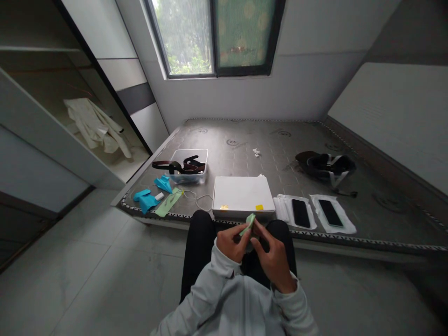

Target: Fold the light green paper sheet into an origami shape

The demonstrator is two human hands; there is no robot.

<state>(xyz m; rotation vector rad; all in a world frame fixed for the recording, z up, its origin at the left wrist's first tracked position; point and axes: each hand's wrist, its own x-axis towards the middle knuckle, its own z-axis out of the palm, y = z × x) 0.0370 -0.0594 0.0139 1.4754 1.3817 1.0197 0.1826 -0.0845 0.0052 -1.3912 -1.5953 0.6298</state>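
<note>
My left hand (229, 243) and my right hand (272, 255) meet above my knees, both with fingers closed around a small light-green folded piece of paper (248, 223). The paper sticks up between my fingertips. Just beyond my hands, a white box (242, 194) lies at the near edge of the grey mattress (266, 140), with a small yellow scrap (259, 207) on its front edge.
Two dark phones (300, 212) (330, 213) rest on white pads to the right of the box. On the left lie blue paper shapes (146, 200), a green sheet (169, 202) and a clear tub (189, 165) with dark straps. A black-and-white headset (327, 167) is further right. An open wardrobe (52, 116) stands left.
</note>
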